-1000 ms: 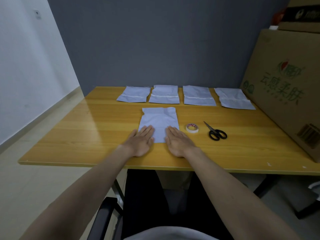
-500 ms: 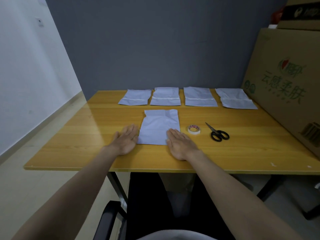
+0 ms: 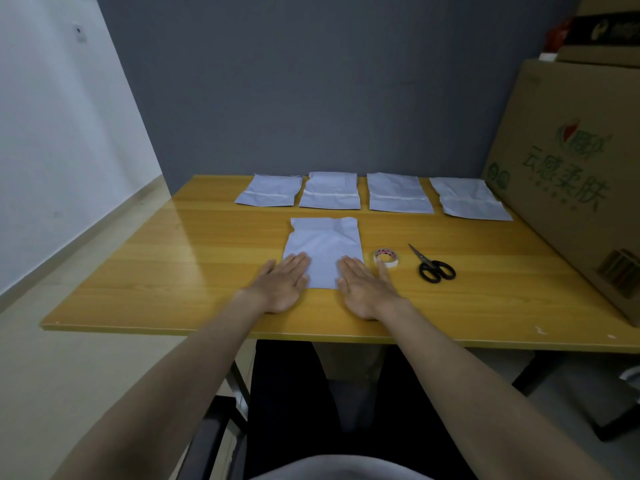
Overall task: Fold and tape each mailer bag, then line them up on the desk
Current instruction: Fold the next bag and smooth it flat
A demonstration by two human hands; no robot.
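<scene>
A white mailer bag [image 3: 323, 247] lies flat in the middle of the wooden desk [image 3: 194, 265]. My left hand [image 3: 282, 284] rests palm down on its near left corner, fingers spread flat. My right hand [image 3: 363, 289] lies palm down on its near right corner. Neither hand holds anything. Several folded, taped mailer bags [image 3: 330, 195] lie in a row along the desk's far edge. A roll of tape [image 3: 387, 257] sits just right of the bag, with black scissors [image 3: 433, 266] beyond it.
A large cardboard box [image 3: 568, 181] stands along the desk's right side, with more boxes [image 3: 602, 32] stacked on top. A grey wall runs behind the desk. My black chair [image 3: 221, 427] shows below the near edge.
My left hand, which had slid off to the left of the bag, has moved back right onto its near left corner. My right hand stays at the near right corner.
</scene>
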